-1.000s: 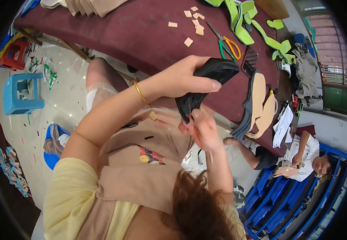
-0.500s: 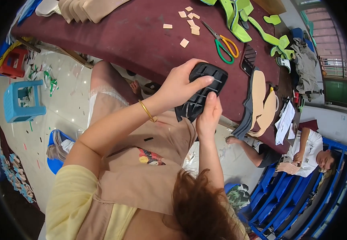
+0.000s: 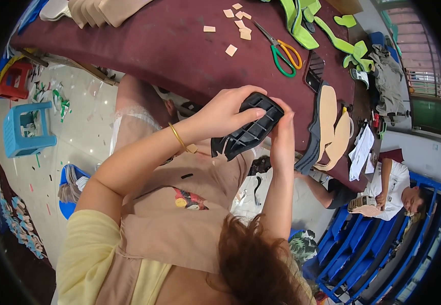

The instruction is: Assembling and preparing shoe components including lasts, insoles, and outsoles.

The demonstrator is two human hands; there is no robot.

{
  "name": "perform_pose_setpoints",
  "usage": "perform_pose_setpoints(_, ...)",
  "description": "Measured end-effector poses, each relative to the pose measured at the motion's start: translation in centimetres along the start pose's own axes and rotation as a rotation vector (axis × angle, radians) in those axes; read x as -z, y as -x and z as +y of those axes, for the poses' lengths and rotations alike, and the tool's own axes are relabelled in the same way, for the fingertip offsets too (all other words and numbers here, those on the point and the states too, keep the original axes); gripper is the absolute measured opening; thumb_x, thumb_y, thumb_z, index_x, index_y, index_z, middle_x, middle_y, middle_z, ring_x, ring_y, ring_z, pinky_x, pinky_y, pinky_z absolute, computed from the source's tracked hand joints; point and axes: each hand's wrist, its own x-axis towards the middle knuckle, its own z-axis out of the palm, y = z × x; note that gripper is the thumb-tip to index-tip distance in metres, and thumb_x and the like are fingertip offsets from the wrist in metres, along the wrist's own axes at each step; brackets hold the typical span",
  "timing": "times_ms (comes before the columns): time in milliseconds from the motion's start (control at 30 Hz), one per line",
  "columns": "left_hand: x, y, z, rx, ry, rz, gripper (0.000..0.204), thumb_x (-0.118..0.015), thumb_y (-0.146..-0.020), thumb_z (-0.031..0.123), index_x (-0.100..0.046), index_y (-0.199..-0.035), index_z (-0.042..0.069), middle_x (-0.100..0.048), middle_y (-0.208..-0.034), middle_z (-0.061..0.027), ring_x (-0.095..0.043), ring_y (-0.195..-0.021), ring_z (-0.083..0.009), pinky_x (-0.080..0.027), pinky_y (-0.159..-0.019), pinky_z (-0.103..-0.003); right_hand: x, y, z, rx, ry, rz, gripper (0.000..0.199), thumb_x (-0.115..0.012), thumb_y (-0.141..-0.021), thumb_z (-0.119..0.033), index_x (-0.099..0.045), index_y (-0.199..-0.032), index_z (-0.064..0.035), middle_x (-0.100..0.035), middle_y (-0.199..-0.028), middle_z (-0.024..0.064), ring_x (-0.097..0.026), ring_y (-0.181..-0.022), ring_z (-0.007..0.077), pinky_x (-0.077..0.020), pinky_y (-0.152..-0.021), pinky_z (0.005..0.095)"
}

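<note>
Above my lap, at the table's near edge, I hold a black moulded piece (image 3: 251, 127) with a grid of ribs, tilted, its notched end toward my body. My left hand (image 3: 225, 113) is closed on it, thumb lying across the ribs and fingers hidden behind. At its right edge my right hand (image 3: 284, 124) wraps its fingers around the far corner. Beyond the hands, on the dark red table (image 3: 169, 43), lie scissors (image 3: 280, 48) with one green and one orange handle, and several small beige squares (image 3: 245, 34).
Right of the scissors lies a phone (image 3: 315, 71), near beige and dark insole-shaped pieces (image 3: 328, 114). Lime-green pieces (image 3: 301, 30) lie farther back. A blue stool (image 3: 27, 129) stands on the littered floor at left. A co-worker (image 3: 390, 188) sits at right by blue racks (image 3: 357, 244).
The black piece has tipped and moved slightly down and left. My right hand has shifted up from its lower edge to its right end. The left thumb still presses on the ribs.
</note>
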Motion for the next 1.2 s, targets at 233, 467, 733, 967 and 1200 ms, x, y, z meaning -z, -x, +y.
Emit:
perform_pose_setpoints(233, 0.2, -0.6, -0.2, 0.038, 0.02, -0.04, 0.04, -0.064, -0.084, 0.02, -0.054, -0.115, -0.004, -0.066, -0.092, -0.0181, -0.066, -0.084, -0.0254, -0.05, -0.075, -0.033, -0.4, 0.1, 1.1, 0.123, 0.33, 0.096, 0.032, -0.039, -0.1, -0.031, -0.051, -0.11, -0.0025, -0.056, -0.099, 0.0056, -0.051, -0.091, 0.0134, -0.0415, -0.083, 0.0281)
perform_pose_setpoints(467, 1.0, -1.1, 0.1, 0.082, -0.037, -0.148, 0.042, -0.063, -0.086, 0.021, -0.053, -0.119, -0.004, -0.066, -0.096, -0.0143, -0.062, -0.089, -0.0158, -0.049, -0.08, -0.03, 0.8, -1.0, 0.6, 0.039, 0.43, 0.041, 0.033, -0.041, -0.099, -0.028, -0.055, -0.107, 0.0015, -0.059, -0.097, 0.0125, -0.055, -0.093, 0.0231, -0.042, -0.085, 0.0339)
perform_pose_setpoints(733, 1.0, -1.2, -0.9, 0.042, -0.183, -0.212, 0.044, -0.066, -0.081, 0.021, -0.055, -0.115, -0.005, -0.065, -0.097, -0.0189, -0.065, -0.09, -0.0226, -0.05, -0.079, -0.032, 1.3, -1.3, 1.0, 0.08, 0.459, -0.067, 0.026, -0.044, -0.097, -0.02, -0.058, -0.099, 0.0018, -0.06, -0.098, 0.0157, -0.053, -0.099, 0.0312, -0.0417, -0.083, 0.0369)
perform_pose_setpoints(967, 1.1, -1.7, -1.9, -0.062, -0.254, -0.268, 0.063, -0.071, -0.077, 0.026, -0.048, -0.124, -0.008, -0.063, -0.1, -0.0234, -0.065, -0.091, -0.0303, -0.05, -0.078, -0.033, 1.4, -2.8, -0.1, 0.209, 0.737, -0.23, 0.025, -0.048, -0.095, -0.025, -0.062, -0.102, -0.005, -0.061, -0.104, 0.0138, -0.053, -0.105, 0.0293, -0.0371, -0.089, 0.0399)
perform_pose_setpoints(1200, 0.8, -1.0, -1.4, 0.043, -0.133, -0.159, 0.056, -0.052, -0.095, 0.026, -0.034, -0.137, -0.005, -0.063, -0.078, -0.016, -0.062, -0.07, -0.0183, -0.048, -0.07, -0.029, 2.1, -1.4, 0.6, 0.019, 0.21, -0.321, 0.053, -0.059, -0.09, -0.03, -0.042, -0.132, -0.003, -0.049, -0.13, 0.0139, -0.041, -0.125, 0.0231, -0.0319, -0.103, 0.0386)
